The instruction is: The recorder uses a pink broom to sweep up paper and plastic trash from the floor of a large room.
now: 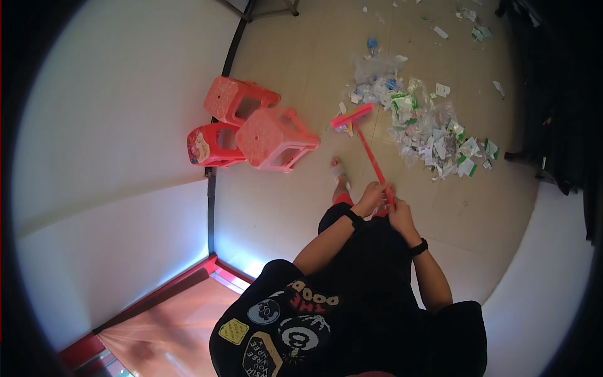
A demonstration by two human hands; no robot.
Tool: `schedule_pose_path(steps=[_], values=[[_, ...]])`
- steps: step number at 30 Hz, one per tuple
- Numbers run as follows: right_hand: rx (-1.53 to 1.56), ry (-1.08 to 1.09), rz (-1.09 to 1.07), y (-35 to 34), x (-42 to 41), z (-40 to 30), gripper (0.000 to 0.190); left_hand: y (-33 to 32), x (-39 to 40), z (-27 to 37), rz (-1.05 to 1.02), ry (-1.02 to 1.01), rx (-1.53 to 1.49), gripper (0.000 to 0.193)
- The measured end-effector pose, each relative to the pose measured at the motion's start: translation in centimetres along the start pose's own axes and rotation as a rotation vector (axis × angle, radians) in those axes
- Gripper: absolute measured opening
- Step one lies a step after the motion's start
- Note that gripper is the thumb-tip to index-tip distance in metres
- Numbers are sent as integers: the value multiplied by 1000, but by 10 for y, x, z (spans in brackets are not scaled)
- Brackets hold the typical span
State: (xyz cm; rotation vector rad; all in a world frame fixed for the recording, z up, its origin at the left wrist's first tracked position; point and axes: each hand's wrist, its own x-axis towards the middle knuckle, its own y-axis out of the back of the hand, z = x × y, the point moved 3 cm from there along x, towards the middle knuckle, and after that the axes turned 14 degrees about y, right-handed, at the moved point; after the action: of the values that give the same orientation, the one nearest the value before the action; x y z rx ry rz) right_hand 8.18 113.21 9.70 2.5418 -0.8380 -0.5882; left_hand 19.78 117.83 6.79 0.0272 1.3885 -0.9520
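Both hands grip the red handle of a broom. My left hand is wrapped around the handle lower down. My right hand holds its upper end, close to my body. The pink broom head rests at the left edge of a heap of litter, with paper scraps and something yellow beside it. That heap holds torn paper, clear plastic film and green-and-white packaging. Clear plastic bags and a plastic bottle with a blue label lie at its far end.
Three plastic stools, a pink one, a coral one and a red one, stand together along the white wall. More scraps are scattered on the tiled floor. Dark furniture lines the right side.
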Motion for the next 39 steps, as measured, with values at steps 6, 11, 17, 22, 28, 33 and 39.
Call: schedule_pose_path(steps=[6, 11, 17, 22, 28, 33, 39], values=[[-423, 199, -21, -65, 83, -42, 19, 122, 69, 63, 32, -225, 173, 27], [-484, 118, -257, -91, 164, -121, 20, 170, 115, 111, 32, 139, -316, 7], [-663, 121, -245, -88, 224, -170, 17, 161, 134, 153, -161, 308, -346, 5], [-797, 3, -198, -71, 223, -182, 15, 129, 151, 185, -310, 459, -323, 10], [-710, -108, 76, -30, 182, -202, 19, 72, 115, 186, -337, 732, -289, 12], [-655, -248, 300, 9, 108, -211, 23, 1, 48, 187, -440, 643, 174, 9], [-469, -428, 392, 20, 44, -197, 21, -26, 50, 133, -342, 673, 254, 11]])
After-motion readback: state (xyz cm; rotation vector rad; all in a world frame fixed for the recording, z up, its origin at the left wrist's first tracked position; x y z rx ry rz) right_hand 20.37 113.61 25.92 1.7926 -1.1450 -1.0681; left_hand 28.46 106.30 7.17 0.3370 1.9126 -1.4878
